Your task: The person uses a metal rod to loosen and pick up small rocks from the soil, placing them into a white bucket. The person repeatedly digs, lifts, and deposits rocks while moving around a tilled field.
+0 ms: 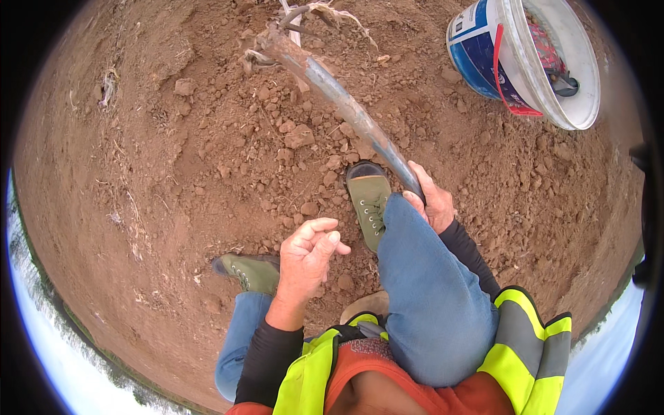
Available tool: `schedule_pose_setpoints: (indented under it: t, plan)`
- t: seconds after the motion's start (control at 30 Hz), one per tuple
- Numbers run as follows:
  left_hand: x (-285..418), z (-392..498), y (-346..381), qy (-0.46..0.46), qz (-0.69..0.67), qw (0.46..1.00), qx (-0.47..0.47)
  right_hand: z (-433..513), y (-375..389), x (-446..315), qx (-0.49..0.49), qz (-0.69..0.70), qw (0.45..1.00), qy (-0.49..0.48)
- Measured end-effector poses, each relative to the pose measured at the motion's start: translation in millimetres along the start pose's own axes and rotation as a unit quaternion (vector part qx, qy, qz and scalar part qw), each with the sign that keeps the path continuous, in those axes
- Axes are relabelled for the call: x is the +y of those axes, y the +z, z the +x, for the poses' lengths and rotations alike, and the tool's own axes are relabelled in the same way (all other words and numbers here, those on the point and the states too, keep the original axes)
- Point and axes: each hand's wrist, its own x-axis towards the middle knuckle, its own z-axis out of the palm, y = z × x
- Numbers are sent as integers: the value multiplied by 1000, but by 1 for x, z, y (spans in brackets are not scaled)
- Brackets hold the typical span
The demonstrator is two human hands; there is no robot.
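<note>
My right hand [433,199] grips the near end of a long pole handle [353,111] with a worn blue-grey surface, beside my raised knee. From there the pole slants away to the upper left. Its far end [275,41] lies among dry plant stalks [337,13], and dark curved prongs or stems show there; I cannot tell which. My left hand [308,254] hovers over the soil between my legs, fingers loosely curled and thumb apart from them, with nothing visible in it.
Loose brown soil with clods [299,136] spreads all around. A white and blue plastic bucket [474,52] with a red handle stands tilted in view at the upper right, with red patterned and dark items inside. My green canvas shoes [371,207] rest on the soil.
</note>
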Motion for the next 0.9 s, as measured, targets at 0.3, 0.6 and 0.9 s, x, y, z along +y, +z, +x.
schedule_pose_setpoints:
  t: [0.3,0.6,0.9]
  plan:
    - [26,15,-36,124,-85,980,134,76,-5,-61,25,101,986,-130]
    - [34,81,-2,86,75,993,28,187,-5,-5,109,-82,988,66]
    - [58,304,91,307,476,817,105,183,-68,-26,-86,311,933,160]
